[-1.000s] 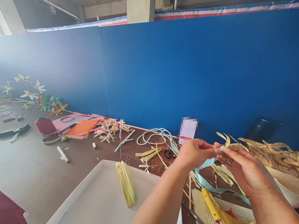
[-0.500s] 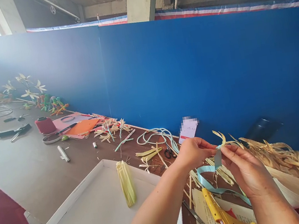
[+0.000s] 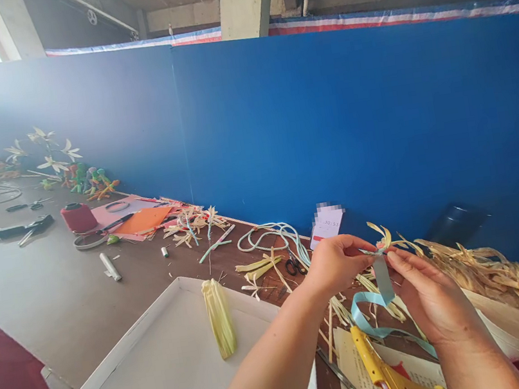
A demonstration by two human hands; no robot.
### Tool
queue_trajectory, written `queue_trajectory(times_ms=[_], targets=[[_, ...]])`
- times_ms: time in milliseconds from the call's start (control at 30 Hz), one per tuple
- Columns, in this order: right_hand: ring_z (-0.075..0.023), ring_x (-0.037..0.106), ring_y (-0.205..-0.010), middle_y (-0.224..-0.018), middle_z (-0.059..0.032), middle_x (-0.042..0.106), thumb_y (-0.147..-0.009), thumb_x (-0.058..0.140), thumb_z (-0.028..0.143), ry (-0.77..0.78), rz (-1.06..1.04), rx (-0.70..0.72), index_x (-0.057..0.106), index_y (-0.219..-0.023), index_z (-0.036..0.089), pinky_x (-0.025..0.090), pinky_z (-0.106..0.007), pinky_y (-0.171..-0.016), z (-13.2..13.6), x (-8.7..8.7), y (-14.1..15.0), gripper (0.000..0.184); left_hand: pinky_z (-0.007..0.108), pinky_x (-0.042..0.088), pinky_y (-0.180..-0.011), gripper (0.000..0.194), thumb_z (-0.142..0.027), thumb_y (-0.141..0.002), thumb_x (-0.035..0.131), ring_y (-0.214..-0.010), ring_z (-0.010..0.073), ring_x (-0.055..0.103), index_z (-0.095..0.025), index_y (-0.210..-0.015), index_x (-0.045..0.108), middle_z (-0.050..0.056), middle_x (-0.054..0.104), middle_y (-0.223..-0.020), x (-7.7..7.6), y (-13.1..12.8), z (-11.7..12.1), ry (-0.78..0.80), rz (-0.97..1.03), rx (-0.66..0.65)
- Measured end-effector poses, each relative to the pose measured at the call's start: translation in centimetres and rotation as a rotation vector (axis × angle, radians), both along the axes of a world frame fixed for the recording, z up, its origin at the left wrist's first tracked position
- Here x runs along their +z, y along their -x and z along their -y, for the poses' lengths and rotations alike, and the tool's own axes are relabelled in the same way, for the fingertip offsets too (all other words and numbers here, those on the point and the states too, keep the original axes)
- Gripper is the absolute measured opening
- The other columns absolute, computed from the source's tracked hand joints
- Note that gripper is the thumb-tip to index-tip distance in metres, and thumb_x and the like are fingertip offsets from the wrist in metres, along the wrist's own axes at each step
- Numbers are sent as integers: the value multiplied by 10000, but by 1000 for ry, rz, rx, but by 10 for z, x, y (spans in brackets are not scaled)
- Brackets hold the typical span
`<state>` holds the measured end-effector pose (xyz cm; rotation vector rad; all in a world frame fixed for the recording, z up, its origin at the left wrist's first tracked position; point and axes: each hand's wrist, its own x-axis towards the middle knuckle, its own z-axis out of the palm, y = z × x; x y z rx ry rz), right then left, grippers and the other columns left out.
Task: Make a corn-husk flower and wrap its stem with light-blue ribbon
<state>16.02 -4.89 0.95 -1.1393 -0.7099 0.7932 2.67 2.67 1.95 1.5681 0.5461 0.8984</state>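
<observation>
My left hand (image 3: 341, 265) and my right hand (image 3: 432, 289) meet above the table, fingertips pinched close together. Between them is a small corn husk flower (image 3: 383, 236), its pale yellow petals pointing up. Light blue ribbon (image 3: 383, 280) goes round its base and hangs down in a loose loop, trailing toward my right wrist. The left thumb and fingers pinch the stem side; the right thumb and forefinger close at the petal base. Fingers partly hide the exact grip. Below the hands lies a yellow glue gun (image 3: 380, 365) on a printed sheet (image 3: 348, 350).
A white box lid (image 3: 152, 360) holding a folded husk (image 3: 220, 320) is at my left. Beyond lie black scissors (image 3: 293, 266), coiled pale blue cord (image 3: 266, 236) and a phone (image 3: 326, 223). Dried husks (image 3: 505, 275) fill a white bowl (image 3: 508, 326) at right. A blue partition (image 3: 351, 122) stands behind.
The ribbon's hanging part and loop have swung slightly right. My right hand has shifted a little right, and the flower has turned slightly between my fingertips.
</observation>
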Motion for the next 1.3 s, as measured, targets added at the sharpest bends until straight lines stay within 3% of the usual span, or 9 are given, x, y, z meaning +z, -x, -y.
queue_trajectory(times_ms=[133, 367, 633, 900, 1000, 1133, 1300], targets=[[-236, 646, -868, -917, -45, 696, -605, 782, 347, -4, 5, 60, 700, -913, 242, 530, -325, -735, 2, 0, -1, 336, 230, 474, -720, 267, -293, -720, 647, -725, 110, 594, -176, -957, 690, 30, 681, -826, -1, -2, -1, 18, 14, -21], [-241, 650, -843, -796, -24, 698, -532, 814, 310, 32, 15, 8, 709, -816, 252, 514, -350, -793, 1, -1, -3, 308, 236, 481, -752, 293, -338, -741, 633, -753, 119, 610, -182, -980, 698, 33, 696, -861, -6, -4, -2, -28, 25, -32], [-211, 634, -775, -823, -18, 696, -550, 810, 298, 43, -35, -1, 717, -823, 257, 523, -311, -673, 0, -3, -7, 292, 210, 458, -722, 201, -247, -795, 577, -759, 109, 598, -246, -929, 727, -8, 687, -844, 0, -1, 5, -380, -42, 204], [-175, 629, -681, -755, -12, 689, -537, 817, 293, 27, -40, 15, 709, -809, 229, 506, -265, -596, 1, 2, -1, 300, 235, 447, -721, 223, -235, -838, 520, -755, 128, 569, -240, -934, 722, 17, 634, -753, -10, -7, 5, -690, -58, 390], [-181, 636, -708, -747, -17, 684, -515, 826, 284, -12, -49, 6, 708, -794, 212, 509, -263, -618, 0, 4, 2, 311, 242, 447, -739, 246, -198, -843, 504, -771, 129, 559, -250, -966, 710, 16, 627, -771, -13, -8, 5, -765, -83, 414], [-194, 639, -729, -772, -28, 688, -583, 792, 342, -54, -18, 17, 703, -770, 212, 515, -284, -640, -1, 5, 7, 245, 254, 449, -788, 244, -203, -854, 497, -788, 129, 560, -241, -971, 708, 25, 637, -809, -13, -7, 5, -806, -104, 412], [-173, 623, -682, -750, -17, 685, -550, 814, 343, -2, 27, -79, 695, -783, 227, 502, -250, -579, -2, 3, 6, 286, 256, 451, -808, 244, -231, -867, 486, -800, 129, 575, -240, -973, 707, 31, 653, -840, -13, -9, 7, -812, -79, 390]])
